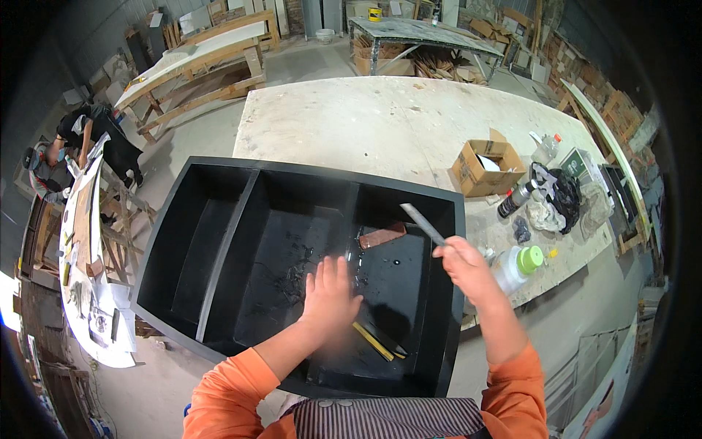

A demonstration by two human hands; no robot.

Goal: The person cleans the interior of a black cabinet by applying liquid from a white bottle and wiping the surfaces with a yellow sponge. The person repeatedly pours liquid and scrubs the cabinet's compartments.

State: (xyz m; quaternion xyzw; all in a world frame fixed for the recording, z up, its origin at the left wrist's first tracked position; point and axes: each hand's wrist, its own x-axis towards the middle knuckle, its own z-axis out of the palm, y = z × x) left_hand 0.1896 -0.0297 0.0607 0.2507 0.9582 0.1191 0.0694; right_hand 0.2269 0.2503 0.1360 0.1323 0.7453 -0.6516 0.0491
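So the main thing here is a big black box point(314, 170) sitting partly on the pale counter point(344, 117), and I'll place everything off that. The flat grey metal strip point(422, 224) is up over the box's right-hand compartment, slanting toward its right wall. The right hand point(466, 267) has its fingers curled tight around the strip's near end. The left hand point(329, 296) is over the middle of the box, fingers spread and gripping nothing; can't tell if the palm is pressing on the divider.

Handling, my guess: the strip looks light and stiff, thin enough that the edges might bite, so I'd hold it by the end like that. The box is probably heavy and rigid; I'd lift it by opposite outer walls, not the dividers. There are shiny wet-looking spots on its floor, so anything in there could be slippery.

Headcount: one box, three compartments as far as I can see, one strip. Inside its right compartment, one reddish block point(382, 236) toward the far end and one yellow-and-black cutter point(373, 341) toward the near end. Loose dark bits point(296, 271) litter the middle compartment, too many to count. Right of the box: one green-capped bottle point(512, 272) and one cardboard carton point(472, 175).
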